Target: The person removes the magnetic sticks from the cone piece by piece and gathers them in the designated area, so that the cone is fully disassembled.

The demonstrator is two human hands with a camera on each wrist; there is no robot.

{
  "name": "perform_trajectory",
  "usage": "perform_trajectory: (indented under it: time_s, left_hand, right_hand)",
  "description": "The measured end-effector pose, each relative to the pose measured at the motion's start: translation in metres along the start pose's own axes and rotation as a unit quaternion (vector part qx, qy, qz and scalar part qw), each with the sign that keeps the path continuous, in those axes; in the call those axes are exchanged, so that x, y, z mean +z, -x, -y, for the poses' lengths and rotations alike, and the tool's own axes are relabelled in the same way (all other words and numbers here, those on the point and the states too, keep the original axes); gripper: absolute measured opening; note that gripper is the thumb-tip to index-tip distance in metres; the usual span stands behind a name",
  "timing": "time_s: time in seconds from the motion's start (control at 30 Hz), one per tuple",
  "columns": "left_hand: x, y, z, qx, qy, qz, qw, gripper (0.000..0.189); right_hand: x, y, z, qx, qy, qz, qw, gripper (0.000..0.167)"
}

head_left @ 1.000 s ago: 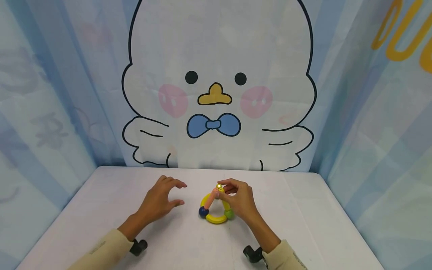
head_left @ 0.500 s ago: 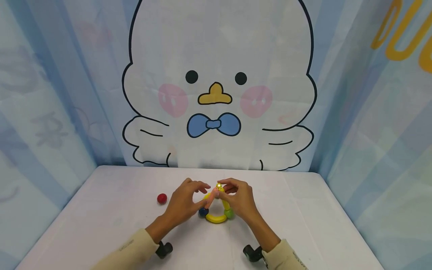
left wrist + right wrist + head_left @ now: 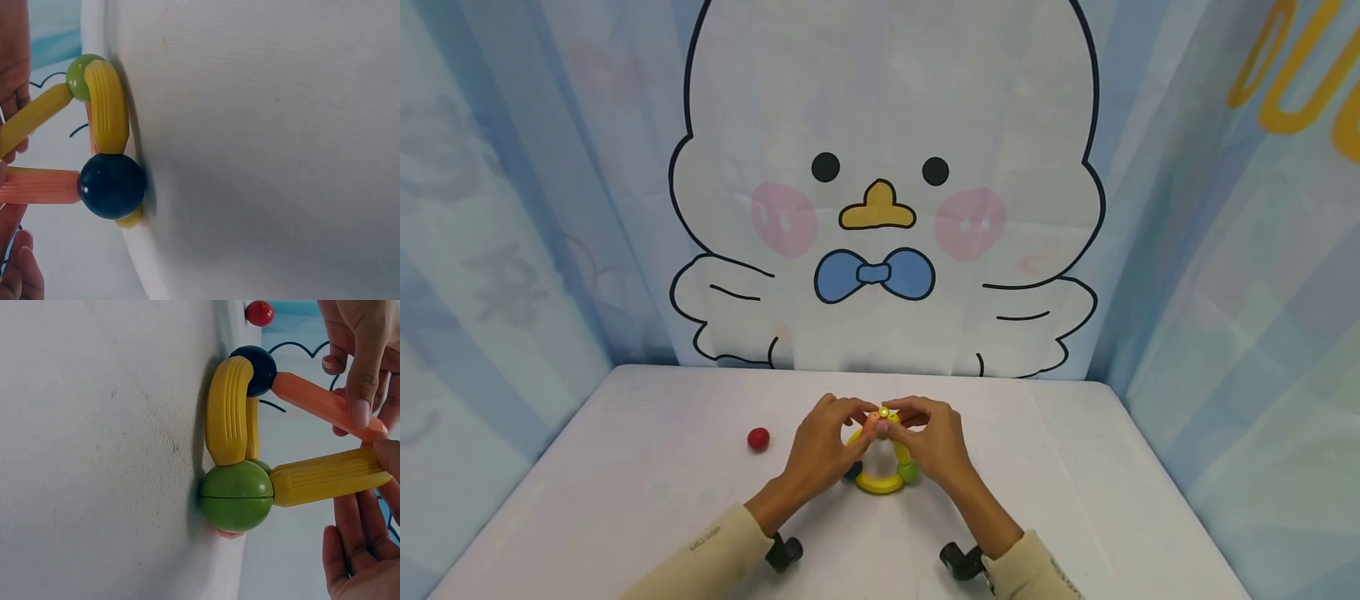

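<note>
A magnetic-stick construction stands on the table. Its base has curved yellow sticks joined by a dark blue ball and a green ball. From the blue ball an orange stick slopes up, and a straight yellow stick rises from the green one. Their upper ends lean together beneath a small yellow tip. My left hand pinches the orange stick near its top. With thumb and fingers my right hand holds the top of the yellow stick. Fingers partly hide the joint.
A red ball lies on the white table, left of my left hand. Behind the table's far edge hangs a curtain printed with a cartoon bird. Black wrist mounts sit below each sleeve.
My left hand has moved right to the construction and now grips the orange stick. The red ball, out of sight at first, shows on the table. My right hand stays put.
</note>
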State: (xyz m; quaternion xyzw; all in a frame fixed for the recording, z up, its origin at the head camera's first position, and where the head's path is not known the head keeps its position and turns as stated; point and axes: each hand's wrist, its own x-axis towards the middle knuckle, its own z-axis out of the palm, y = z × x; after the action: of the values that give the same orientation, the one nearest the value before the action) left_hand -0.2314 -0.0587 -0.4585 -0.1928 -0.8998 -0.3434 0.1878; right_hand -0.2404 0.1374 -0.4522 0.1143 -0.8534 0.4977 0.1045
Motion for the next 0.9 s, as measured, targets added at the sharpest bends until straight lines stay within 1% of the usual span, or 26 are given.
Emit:
perform_trajectory:
  time_s: [0.17,0.33,0.53,0.9]
  left_hand:
    - [-0.001,0.001,0.001,0.007,-0.003,-0.004,1.0000,0.033]
    - [-0.004,0.003,0.001,0.003,0.005,-0.003,1.0000,0.033]
    - [-0.011,0.004,0.003,-0.002,0.019,-0.010,0.9998,0.030]
    - [-0.022,0.011,0.011,-0.028,0.001,-0.019,0.9994,0.023]
  right_hand:
    - [0.001,-0.001,-0.002,-0.013,-0.005,-0.005,0.9999,0.024]
    - [0.002,-0.001,-0.003,-0.021,-0.007,-0.008,0.9997,0.022]
    - [0.002,-0.002,-0.002,-0.014,-0.004,-0.011,0.9998,0.021]
    - [0.002,-0.001,0.001,0.011,0.007,-0.009,0.9999,0.019]
